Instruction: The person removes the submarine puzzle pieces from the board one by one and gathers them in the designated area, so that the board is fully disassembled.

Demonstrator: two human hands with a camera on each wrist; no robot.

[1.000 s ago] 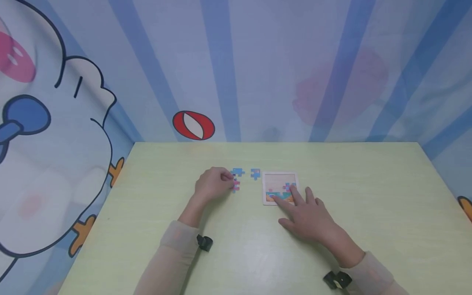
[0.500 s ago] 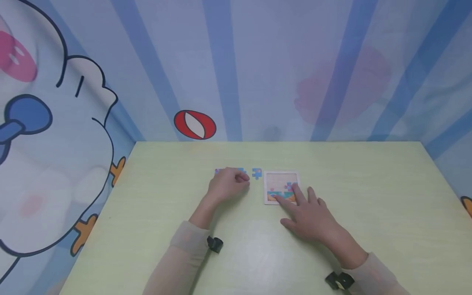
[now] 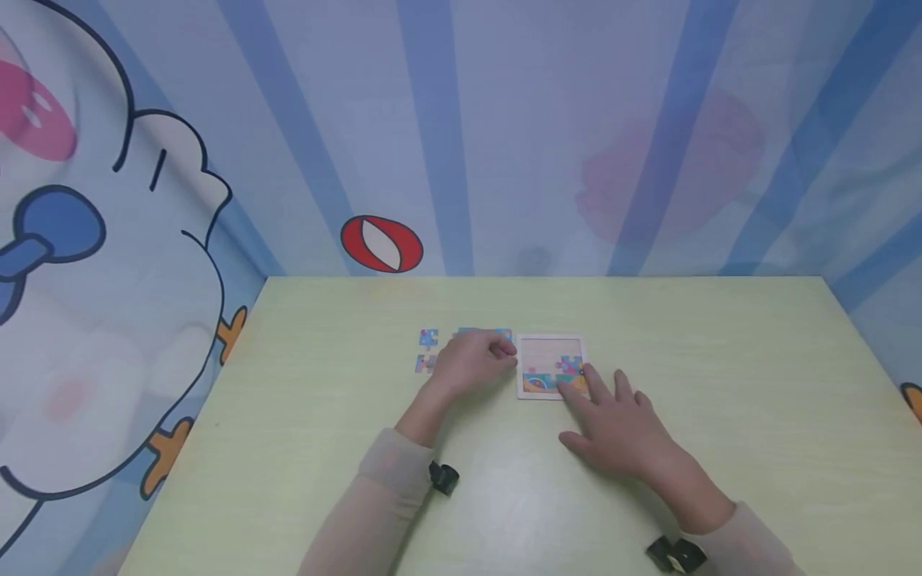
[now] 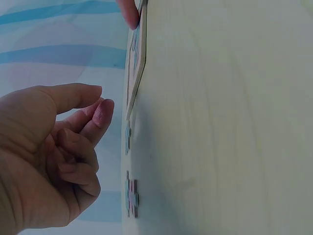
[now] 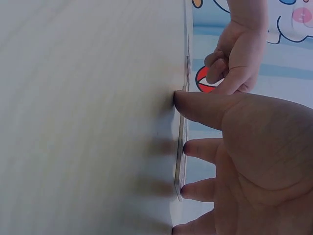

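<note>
Pale green bench against a blue striped cartoon curtain. Near the middle lies a small square puzzle tray, partly filled. The right hand lies flat with straight fingers pressing the tray's near edge. The left hand, fingers loosely curled and holding nothing, hovers just left of the tray, near loose puzzle pieces.

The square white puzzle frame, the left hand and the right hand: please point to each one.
Square white puzzle frame (image 3: 551,346): head view, bare upper part of the board.
Left hand (image 3: 471,364): head view, back of the hand.
Right hand (image 3: 619,428): head view, back of the hand.
</note>
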